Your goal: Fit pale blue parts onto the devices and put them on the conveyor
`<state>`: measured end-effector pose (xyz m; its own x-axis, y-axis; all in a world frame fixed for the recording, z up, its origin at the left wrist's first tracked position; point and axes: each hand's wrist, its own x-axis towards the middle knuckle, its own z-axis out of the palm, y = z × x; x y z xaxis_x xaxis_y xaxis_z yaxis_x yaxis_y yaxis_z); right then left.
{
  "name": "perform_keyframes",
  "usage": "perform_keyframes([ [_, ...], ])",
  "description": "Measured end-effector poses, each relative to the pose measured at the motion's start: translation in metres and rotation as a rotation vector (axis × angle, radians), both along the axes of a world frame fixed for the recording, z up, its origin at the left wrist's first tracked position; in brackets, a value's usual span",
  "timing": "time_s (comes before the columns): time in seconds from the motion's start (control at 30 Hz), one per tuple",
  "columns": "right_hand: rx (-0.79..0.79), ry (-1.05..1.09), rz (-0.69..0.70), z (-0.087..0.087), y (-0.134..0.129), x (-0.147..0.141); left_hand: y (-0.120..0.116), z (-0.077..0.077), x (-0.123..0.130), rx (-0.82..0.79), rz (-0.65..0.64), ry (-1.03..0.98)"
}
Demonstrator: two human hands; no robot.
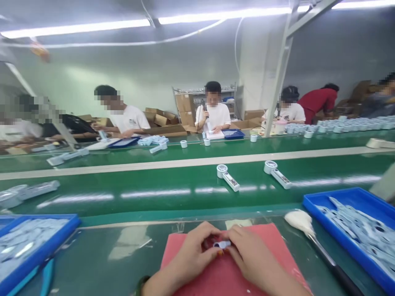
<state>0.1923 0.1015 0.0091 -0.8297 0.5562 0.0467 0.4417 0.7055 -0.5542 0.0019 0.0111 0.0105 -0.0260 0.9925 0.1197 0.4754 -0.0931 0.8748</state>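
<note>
By the far edge of the mat [216,279], both hands [197,248] [248,250] (curled) round blue piece [223,244]

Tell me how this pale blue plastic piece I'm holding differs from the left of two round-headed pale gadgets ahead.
The piece is partly hidden between left hand and right hand; the gadget lies uncovered on the green belt. The gadget's handle has a dark strip; the piece shows none. Both look pale.

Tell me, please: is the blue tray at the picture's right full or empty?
Partly filled: pale blue parts lie heaped in the blue tray, but bare bottom shows at its far end.
</note>
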Motion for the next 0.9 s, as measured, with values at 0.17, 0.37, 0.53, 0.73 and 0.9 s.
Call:
perform_keyframes([
  [0.17,-0.028,-0.064,0.002,0.003,-0.003,-0.004,-0.003,-0.003,-0.002,0.003,-0.019,-0.014],
  [0.37,-0.010,-0.080,-0.040,0.006,-0.004,-0.004,-0.002,-0.008,-0.004,0.024,-0.073,0.035],
  [0.53,0.012,-0.085,-0.037,0.004,-0.002,-0.004,-0.001,-0.013,-0.005,0.054,-0.072,0.075],
  [0.73,0.013,-0.106,-0.034,0.002,0.001,-0.006,0.001,-0.018,-0.007,0.101,-0.114,0.128],
  [0.9,0.018,-0.133,-0.036,0.002,0.001,-0.006,0.001,-0.017,-0.009,0.123,-0.119,0.145],
])
